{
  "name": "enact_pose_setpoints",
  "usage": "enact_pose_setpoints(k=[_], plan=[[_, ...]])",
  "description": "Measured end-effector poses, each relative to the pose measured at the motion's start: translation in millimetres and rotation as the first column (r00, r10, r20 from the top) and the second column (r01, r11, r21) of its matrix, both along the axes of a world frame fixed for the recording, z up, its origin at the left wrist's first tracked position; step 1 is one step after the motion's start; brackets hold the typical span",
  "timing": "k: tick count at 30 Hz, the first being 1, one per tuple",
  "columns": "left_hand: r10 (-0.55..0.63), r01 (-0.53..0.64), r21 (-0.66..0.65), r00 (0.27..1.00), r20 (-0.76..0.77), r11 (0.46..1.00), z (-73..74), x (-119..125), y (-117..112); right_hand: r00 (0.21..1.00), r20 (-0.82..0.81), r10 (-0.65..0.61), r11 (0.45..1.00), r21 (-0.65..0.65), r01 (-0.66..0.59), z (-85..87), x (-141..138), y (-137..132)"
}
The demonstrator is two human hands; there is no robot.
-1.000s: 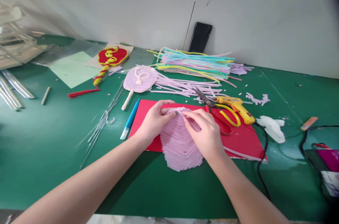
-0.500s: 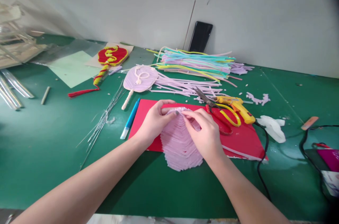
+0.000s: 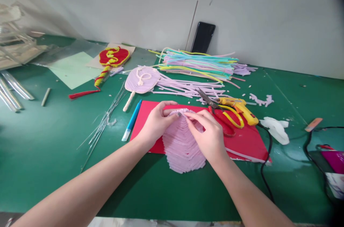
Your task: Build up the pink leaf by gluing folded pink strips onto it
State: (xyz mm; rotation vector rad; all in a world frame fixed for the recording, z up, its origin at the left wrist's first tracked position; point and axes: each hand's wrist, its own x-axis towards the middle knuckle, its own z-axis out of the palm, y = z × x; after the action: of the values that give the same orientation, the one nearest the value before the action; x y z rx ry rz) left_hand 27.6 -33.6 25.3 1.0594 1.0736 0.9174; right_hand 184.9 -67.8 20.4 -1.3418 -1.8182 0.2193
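Note:
A pale purple piece (image 3: 184, 148) made of pipe cleaners laid in V-shaped rows is between my hands, over a red board (image 3: 247, 143). My left hand (image 3: 159, 121) grips its upper left edge, thumb on top and fingers behind. Thumb and index finger of my right hand (image 3: 206, 130) pinch at the top middle of the piece, where the rows meet; the bit between those fingertips is too small to make out. Scissors (image 3: 232, 116) with red and yellow handles and a yellow glue gun (image 3: 240, 109) lie just right of my right hand.
Behind the board lie a purple fan (image 3: 142, 79), loose purple pipe cleaners (image 3: 182, 86) and a multicoloured bundle (image 3: 199, 64). A blue pen (image 3: 132, 121) and thin wires (image 3: 103, 123) are to the left. A phone (image 3: 203, 37) leans on the wall. A black cord (image 3: 264, 177) runs down the right.

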Motion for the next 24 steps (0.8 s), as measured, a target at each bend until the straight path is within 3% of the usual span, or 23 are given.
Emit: enact_pose_setpoints(k=[4,9,15,24], plan=[[0.037,-0.037,0.134,0.999,0.003,0.99,-1.8,4,-3,1.0,0.005,-0.016,1.0,0.023,0.016,1.9,3,0],[0.238,-0.097,0.445,0.932,-0.274,0.89,0.2,5,-10,0.999,0.022,-0.047,0.993,0.105,0.045,4.4,4,0],[0.161,-0.002,0.413,0.922,-0.353,0.911,4.1,5,-13,0.997,0.074,-0.014,0.983,0.184,0.001,4.1,3,-1],[0.172,0.047,0.47,0.895,-0.411,0.881,0.7,2,-10,0.994,0.097,0.048,0.975,0.213,-0.067,2.4,2,1]])
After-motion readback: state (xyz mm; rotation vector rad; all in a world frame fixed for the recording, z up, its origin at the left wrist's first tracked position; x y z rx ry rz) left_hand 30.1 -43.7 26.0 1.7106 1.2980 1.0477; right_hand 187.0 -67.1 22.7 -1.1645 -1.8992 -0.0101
